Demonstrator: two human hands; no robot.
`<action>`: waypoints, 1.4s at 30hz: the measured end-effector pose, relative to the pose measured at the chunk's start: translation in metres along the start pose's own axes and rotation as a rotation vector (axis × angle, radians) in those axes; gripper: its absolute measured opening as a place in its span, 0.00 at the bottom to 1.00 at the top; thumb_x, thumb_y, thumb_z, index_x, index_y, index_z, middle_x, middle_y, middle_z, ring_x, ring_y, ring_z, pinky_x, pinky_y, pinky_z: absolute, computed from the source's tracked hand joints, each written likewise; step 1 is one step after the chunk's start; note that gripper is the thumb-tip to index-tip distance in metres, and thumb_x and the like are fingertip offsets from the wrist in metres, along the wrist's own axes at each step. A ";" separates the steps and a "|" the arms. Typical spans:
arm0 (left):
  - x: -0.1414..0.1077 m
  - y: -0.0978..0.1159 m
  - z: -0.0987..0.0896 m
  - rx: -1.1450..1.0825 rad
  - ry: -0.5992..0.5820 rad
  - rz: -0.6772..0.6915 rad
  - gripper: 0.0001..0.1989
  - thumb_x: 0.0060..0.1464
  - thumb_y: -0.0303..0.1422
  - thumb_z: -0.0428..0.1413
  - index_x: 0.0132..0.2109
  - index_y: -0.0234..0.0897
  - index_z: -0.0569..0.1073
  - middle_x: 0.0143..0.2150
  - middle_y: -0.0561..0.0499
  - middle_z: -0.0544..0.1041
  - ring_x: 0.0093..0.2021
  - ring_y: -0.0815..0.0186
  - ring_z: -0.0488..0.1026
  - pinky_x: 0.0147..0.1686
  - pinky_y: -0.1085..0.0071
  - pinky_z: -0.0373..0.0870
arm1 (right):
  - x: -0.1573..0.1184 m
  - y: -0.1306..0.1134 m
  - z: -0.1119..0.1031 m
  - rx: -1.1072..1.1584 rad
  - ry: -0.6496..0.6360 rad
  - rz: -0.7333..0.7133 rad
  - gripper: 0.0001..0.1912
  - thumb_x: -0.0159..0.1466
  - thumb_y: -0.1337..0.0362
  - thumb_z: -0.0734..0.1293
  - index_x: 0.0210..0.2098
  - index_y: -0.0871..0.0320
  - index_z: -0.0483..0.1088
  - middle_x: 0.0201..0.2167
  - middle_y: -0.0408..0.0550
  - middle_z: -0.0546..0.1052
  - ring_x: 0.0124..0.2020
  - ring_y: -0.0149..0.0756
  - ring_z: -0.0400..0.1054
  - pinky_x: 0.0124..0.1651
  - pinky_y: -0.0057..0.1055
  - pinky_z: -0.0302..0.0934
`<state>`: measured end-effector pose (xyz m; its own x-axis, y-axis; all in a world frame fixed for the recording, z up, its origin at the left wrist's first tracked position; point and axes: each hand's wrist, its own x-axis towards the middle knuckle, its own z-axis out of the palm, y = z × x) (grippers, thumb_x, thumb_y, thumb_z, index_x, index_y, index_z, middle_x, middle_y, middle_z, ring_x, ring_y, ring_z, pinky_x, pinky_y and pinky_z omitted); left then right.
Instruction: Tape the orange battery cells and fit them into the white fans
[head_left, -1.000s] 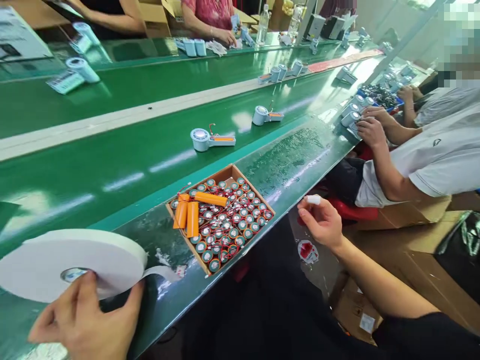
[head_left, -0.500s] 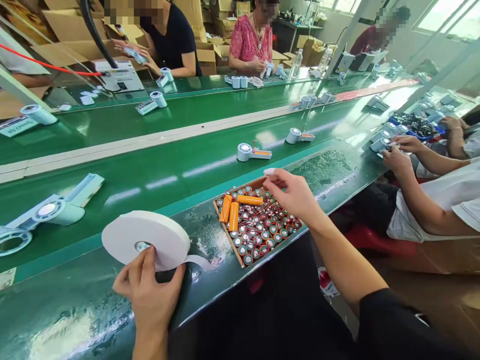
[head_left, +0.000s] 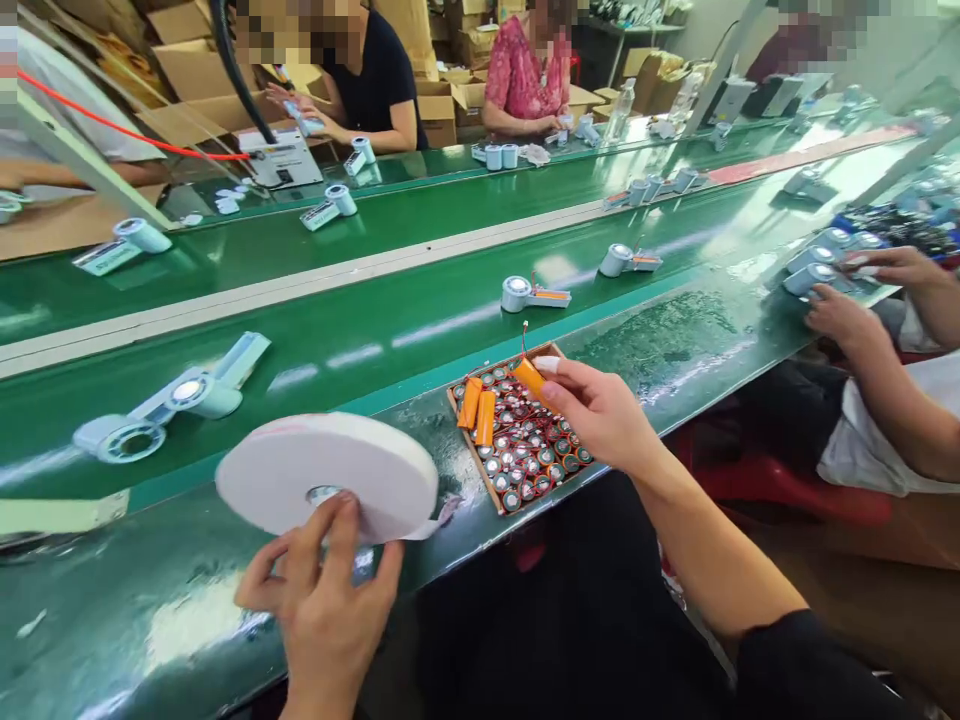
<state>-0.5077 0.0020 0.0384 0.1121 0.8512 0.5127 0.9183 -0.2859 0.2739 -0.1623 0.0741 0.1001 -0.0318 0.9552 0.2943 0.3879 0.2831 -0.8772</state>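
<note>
My left hand (head_left: 330, 580) grips a large white roll of tape (head_left: 270, 480), fingers at its core hole and thumb under the near edge. The roll is tilted, and a short loose end hangs at its right. Between the thumb and fingers of my right hand (head_left: 592, 400) is an orange battery (head_left: 534, 380) with a thin wire and small plug standing up from it; a fingertip is wrapped in white. Below it a shallow box (head_left: 489, 485) holds many upright batteries with red and black wires. Two orange batteries (head_left: 478, 408) lie on top at its left side.
Pale blue fan housings (head_left: 195, 392) lie along the green conveyor belt (head_left: 360, 360). At the right a co-worker's hands (head_left: 847, 310) handle similar parts. Several people sit across the belt, near a grey box-shaped device (head_left: 285, 160) with a black hose.
My right hand has picked up an orange battery from the top of the box and raised it. My left hand has lifted and tilted the tape roll. The camera view has shifted left.
</note>
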 end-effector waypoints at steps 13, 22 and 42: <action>0.032 0.036 -0.039 0.177 -0.095 0.392 0.39 0.56 0.24 0.59 0.72 0.54 0.63 0.59 0.49 0.78 0.54 0.54 0.75 0.62 0.50 0.69 | -0.034 -0.045 0.022 -0.019 -0.040 -0.165 0.13 0.74 0.58 0.67 0.56 0.51 0.78 0.49 0.48 0.81 0.49 0.46 0.78 0.51 0.38 0.75; 0.055 0.043 -0.054 0.253 -0.012 0.642 0.33 0.62 0.28 0.60 0.70 0.58 0.66 0.53 0.58 0.82 0.52 0.53 0.72 0.75 0.46 0.49 | -0.020 -0.024 0.006 0.688 -0.292 0.262 0.17 0.59 0.55 0.79 0.44 0.55 0.79 0.41 0.47 0.82 0.45 0.47 0.79 0.56 0.46 0.75; -0.033 -0.068 -0.060 0.210 -0.418 0.116 0.39 0.48 0.41 0.68 0.67 0.51 0.69 0.63 0.47 0.75 0.61 0.46 0.72 0.58 0.52 0.75 | -0.054 0.039 -0.111 0.523 0.646 0.044 0.21 0.69 0.56 0.74 0.59 0.26 0.72 0.63 0.34 0.73 0.68 0.42 0.63 0.69 0.47 0.65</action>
<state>-0.5966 -0.0333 0.0515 0.3216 0.9353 0.1477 0.9428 -0.3308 0.0418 -0.0436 0.0235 0.0923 0.5704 0.7737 0.2759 -0.1070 0.4030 -0.9089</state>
